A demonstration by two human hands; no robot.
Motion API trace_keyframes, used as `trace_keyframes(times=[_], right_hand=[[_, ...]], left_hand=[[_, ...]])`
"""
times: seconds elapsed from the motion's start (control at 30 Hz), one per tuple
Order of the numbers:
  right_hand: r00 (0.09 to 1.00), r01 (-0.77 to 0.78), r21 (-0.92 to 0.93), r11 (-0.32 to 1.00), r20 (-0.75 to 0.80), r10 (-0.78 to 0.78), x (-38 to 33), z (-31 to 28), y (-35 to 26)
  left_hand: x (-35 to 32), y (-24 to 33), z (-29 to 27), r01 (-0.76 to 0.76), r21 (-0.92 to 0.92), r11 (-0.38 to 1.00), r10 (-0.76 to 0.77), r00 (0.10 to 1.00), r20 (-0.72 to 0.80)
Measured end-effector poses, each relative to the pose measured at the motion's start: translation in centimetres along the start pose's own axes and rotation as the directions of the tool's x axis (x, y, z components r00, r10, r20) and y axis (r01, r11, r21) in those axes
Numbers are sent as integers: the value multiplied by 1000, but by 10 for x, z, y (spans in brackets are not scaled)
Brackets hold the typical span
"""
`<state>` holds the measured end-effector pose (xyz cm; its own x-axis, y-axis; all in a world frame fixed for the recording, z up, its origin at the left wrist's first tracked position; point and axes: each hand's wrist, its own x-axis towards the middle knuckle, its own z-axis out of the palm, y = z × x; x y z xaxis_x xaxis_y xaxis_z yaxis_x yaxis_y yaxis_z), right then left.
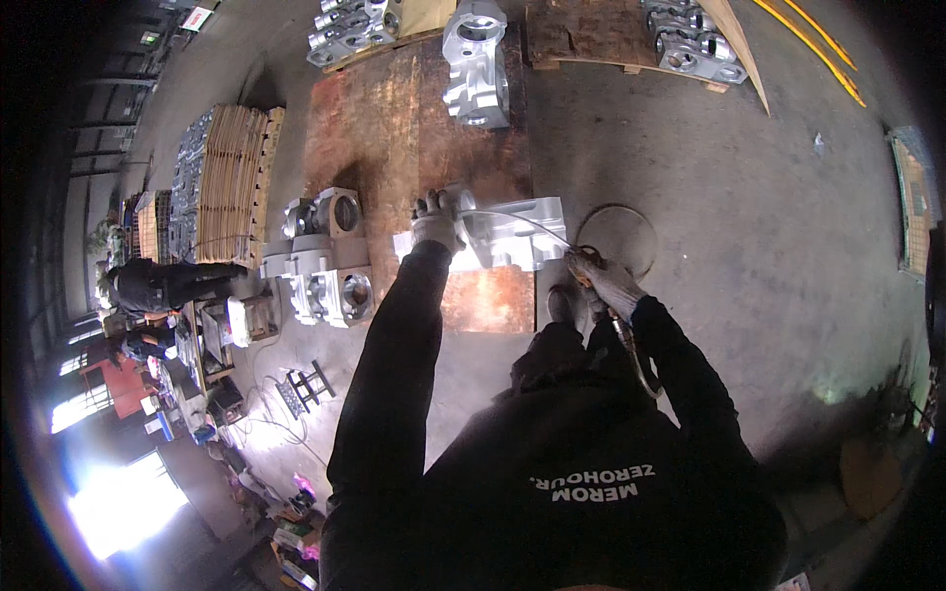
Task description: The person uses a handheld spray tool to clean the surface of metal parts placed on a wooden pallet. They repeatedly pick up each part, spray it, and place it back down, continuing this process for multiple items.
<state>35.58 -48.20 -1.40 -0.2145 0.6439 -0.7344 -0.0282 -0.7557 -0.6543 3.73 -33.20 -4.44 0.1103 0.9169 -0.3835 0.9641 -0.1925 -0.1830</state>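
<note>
A silvery metal casting lies across the wooden board in front of me, brightly lit at its left part. My left hand, in a pale glove with dark fingertips, grips the casting's left end with bent fingers. My right hand, also gloved, is closed round an air blow gun at the casting's right end. From it a long thin curved nozzle reaches left over the casting, its tip near my left hand. A hose hangs below the right hand. The palm side of both hands is hidden.
More castings stand left of the wooden board; another casting is at its far end. Pallets with castings lie at the far right. Stacked boards and a person are to the left. A round disc lies on the floor.
</note>
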Motion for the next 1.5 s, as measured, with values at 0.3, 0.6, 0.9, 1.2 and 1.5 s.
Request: trace_keyframes(times=[0.3,0.6,0.9,1.2,1.5], right_hand=[[986,120,-107,987,-98,-131,2,-42,18],[991,45,-69,997,-121,-53,33,-7,-18],[994,73,60,996,83,-78,73,-11,-16],[989,46,62,997,141,-55,71,-11,-32],[964,248,-93,964,-76,-255,94,-44,92]], left_hand=[[2,10,-19,16,11,1000,-18,983,183],[5,5,-20,62,-50,997,-48,969,242],[7,6,-19,43,-108,993,-15,970,245],[14,0,-31,-114,38,993,92,923,373],[19,-10,-11,-101,106,989,52,918,393]])
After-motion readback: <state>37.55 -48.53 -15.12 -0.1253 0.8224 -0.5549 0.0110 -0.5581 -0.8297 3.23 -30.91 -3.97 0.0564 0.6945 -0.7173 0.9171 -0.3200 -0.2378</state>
